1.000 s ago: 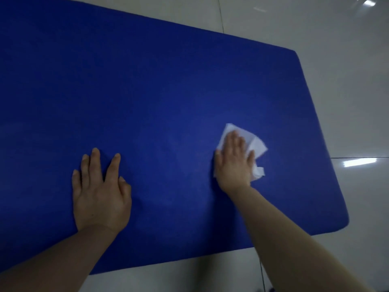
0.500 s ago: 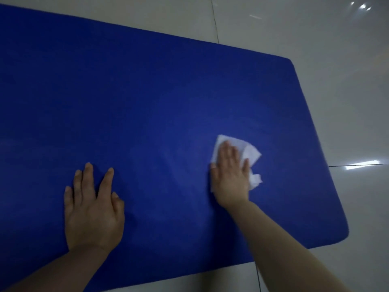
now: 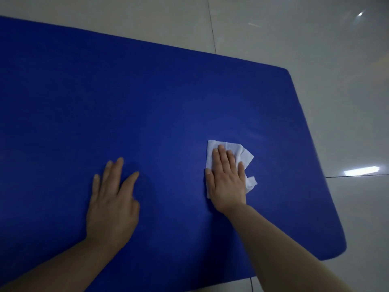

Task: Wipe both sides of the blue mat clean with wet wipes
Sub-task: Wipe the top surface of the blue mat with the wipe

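Blue mat lies flat on a pale glossy tiled floor, one face up; its far right corner and near right corner are both in sight, the left end runs out of view

Right hand — fingers straight and held close together, palm down, pressing a crumpled white wet wipe onto the mat. The wipe sits on the right-hand part of the mat, inside the right edge and nearer the near edge than the far one; it sticks out beyond the fingertips and past the little-finger side of the hand

Left hand — flat on the mat to the left of the wipe, well apart from it, fingers straight and somewhat spread, holding nothing. My reading is that it steadies the mat while the other hand rubs

Progress, as a judgement only: wiping of the upward face is under way. A faint paler sheen shows on the mat just beyond and to the right of the wipe, which may be dampness, but the light is dim and I cannot tell how much of this face has been covered. Nothing shows whether this is the first face or the second. At the least, the rest of this face is still to be wiped; if the underside has not been done, the mat has yet to be turned over and wiped there too

No pack of wipes or spare wipe in view near the mat
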The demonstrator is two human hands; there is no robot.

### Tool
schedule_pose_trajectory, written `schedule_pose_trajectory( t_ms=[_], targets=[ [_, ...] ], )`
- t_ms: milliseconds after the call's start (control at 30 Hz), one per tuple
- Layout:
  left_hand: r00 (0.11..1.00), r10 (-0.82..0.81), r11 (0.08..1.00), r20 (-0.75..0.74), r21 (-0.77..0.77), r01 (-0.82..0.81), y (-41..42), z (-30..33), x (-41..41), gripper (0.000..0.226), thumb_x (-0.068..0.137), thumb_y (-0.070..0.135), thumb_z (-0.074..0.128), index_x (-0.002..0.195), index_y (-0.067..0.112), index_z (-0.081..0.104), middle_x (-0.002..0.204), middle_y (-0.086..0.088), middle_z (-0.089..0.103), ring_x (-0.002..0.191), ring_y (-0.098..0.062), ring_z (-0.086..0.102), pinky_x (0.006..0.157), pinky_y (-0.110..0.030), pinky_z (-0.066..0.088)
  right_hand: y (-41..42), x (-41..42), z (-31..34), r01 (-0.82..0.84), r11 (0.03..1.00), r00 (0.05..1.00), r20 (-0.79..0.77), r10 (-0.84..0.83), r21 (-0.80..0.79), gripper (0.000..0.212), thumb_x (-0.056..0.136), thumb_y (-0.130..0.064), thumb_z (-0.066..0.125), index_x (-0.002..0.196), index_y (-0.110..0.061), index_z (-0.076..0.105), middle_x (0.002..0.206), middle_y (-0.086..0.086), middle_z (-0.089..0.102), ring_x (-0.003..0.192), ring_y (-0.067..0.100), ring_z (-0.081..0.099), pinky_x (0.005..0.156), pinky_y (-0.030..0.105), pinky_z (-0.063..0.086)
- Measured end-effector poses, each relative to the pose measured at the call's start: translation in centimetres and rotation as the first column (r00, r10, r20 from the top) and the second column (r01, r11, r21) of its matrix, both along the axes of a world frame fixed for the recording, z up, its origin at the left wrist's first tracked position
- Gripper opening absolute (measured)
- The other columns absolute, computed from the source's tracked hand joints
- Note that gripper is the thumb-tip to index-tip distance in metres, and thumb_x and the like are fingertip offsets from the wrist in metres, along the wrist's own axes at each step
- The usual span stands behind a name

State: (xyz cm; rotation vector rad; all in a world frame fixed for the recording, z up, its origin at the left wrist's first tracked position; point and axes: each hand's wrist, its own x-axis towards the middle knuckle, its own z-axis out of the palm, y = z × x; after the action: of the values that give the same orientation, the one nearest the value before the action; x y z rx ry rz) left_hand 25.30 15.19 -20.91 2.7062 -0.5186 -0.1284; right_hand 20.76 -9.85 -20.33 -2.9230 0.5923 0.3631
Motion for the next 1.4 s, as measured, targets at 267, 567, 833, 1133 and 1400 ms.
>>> schedule_pose_trajectory(
  t_ms=[267, 567, 833, 1133, 1400],
  targets=[
    [0.998, 0.068, 0.995, -0.015, 0.074, -0.066, -6.9, -0.3, 4.1, 0.056, 0.096, 0.023, 0.035, 0.149, 0.006, 0.029, 0.159, -0.013, 0.016, 0.148, -0.026, 0.010, 0.119, -0.041, 0.002, 1.3, 1.0, 0.1, 0.113, 0.994, 0.993, -0.023, -0.113, -0.009, 0.067, 0.079, -0.051, -0.020, 0.141, -0.025, -0.026, 0.149, -0.008, -0.031, 0.142, 0.015, -0.024, 0.114, 0.042, -0.015],
    [0.998, 0.053, 0.996, 0.034, 0.064, -0.055, -6.5, -1.3, 4.0, 0.050, 0.094, 0.016, 0.040, 0.143, 0.004, 0.040, 0.154, -0.017, 0.028, 0.144, -0.030, 0.022, 0.118, -0.045, 0.012, -1.3, 5.5, -0.6, -0.124, 0.989, 0.988, 0.087, 0.131, -0.080, 0.060, 0.095, -0.037, 0.017, 0.148, -0.013, 0.030, 0.155, 0.005, 0.027, 0.141, 0.024, 0.030, 0.111, 0.050, 0.024],
    [0.997, 0.052, 0.996, 0.054, 0.073, -0.056, -6.6, -1.5, 4.0, 0.051, 0.093, 0.016, 0.039, 0.142, 0.004, 0.041, 0.154, -0.017, 0.029, 0.143, -0.031, 0.024, 0.117, -0.044, 0.011, -3.5, 6.2, -0.6, 0.093, 0.991, 0.993, 0.086, -0.085, -0.100, 0.057, 0.101, -0.037, 0.017, 0.152, -0.012, 0.011, 0.160, 0.004, 0.007, 0.147, 0.022, 0.009, 0.115, 0.051, 0.010],
    [0.996, 0.048, 0.993, 0.075, 0.105, -0.056, -6.7, -1.4, 4.1, 0.057, 0.091, 0.025, 0.026, 0.141, 0.005, 0.042, 0.153, -0.018, 0.032, 0.142, -0.031, 0.026, 0.116, -0.041, 0.010, -9.2, 4.0, -0.6, 0.286, 0.957, 0.958, 0.045, -0.284, -0.042, 0.057, 0.101, -0.040, 0.008, 0.153, -0.014, 0.005, 0.161, 0.001, -0.002, 0.147, 0.019, 0.001, 0.119, 0.047, 0.004],
    [0.997, 0.047, 0.990, 0.057, 0.127, -0.054, -6.8, -1.4, 4.2, 0.059, 0.089, 0.027, 0.024, 0.141, 0.005, 0.043, 0.153, -0.017, 0.030, 0.142, -0.030, 0.024, 0.117, -0.041, 0.009, -4.7, 3.5, -0.4, -0.113, 0.993, 0.992, 0.061, 0.114, -0.022, 0.067, 0.088, -0.049, -0.008, 0.150, -0.021, -0.004, 0.154, -0.010, -0.013, 0.144, 0.010, -0.011, 0.115, 0.036, -0.009]
  ],
)
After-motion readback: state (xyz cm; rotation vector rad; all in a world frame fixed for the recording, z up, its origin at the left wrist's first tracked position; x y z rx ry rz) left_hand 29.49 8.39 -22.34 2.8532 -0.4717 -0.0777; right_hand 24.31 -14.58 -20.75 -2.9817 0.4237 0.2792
